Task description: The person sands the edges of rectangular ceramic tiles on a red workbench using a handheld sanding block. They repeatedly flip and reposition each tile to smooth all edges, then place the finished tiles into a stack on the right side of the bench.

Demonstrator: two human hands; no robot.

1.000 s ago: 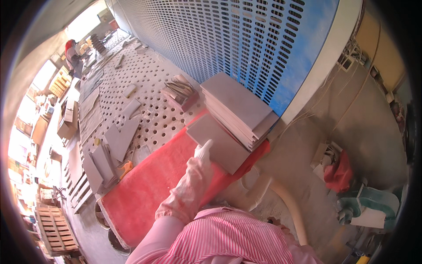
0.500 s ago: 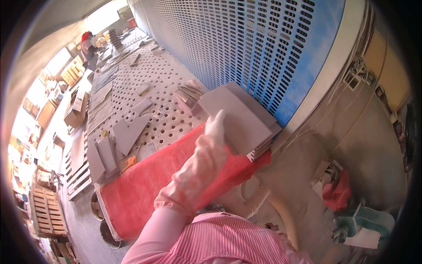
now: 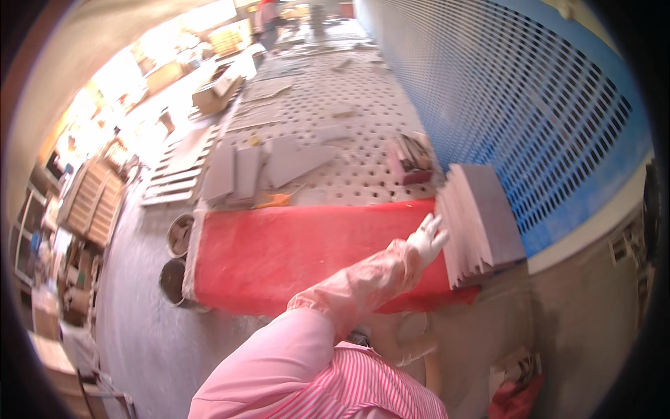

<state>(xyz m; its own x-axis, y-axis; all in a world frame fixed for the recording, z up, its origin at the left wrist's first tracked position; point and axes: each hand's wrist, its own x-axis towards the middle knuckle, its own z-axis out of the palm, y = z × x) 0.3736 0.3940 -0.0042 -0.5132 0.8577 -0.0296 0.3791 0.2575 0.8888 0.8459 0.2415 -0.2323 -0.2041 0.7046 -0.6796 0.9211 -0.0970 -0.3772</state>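
Observation:
My left hand (image 3: pixel 428 241), in a white glove below a pink sleeve cover, reaches to the right over the red cloth (image 3: pixel 293 255). Its fingers are somewhat apart, with nothing seen in them. Close beside the fingertips rises a stack of grey-brown flat boards (image 3: pixel 488 216), standing at the cloth's right end against the blue slotted panel (image 3: pixel 544 126). Whether the fingertips touch the stack I cannot tell. My right hand is out of view.
Beyond the cloth stretches a table top full of holes (image 3: pixel 363 157). On it lie grey sheets (image 3: pixel 300 164), an orange tool-like thing (image 3: pixel 274 200) and a reddish box of pieces (image 3: pixel 412 157). Buckets (image 3: pixel 172 279) stand at the left edge. A person (image 3: pixel 268 21) is far back.
The view has swung rightward-down so the table runs straight ahead. My left hand has come off the top of the board stack to its left side.

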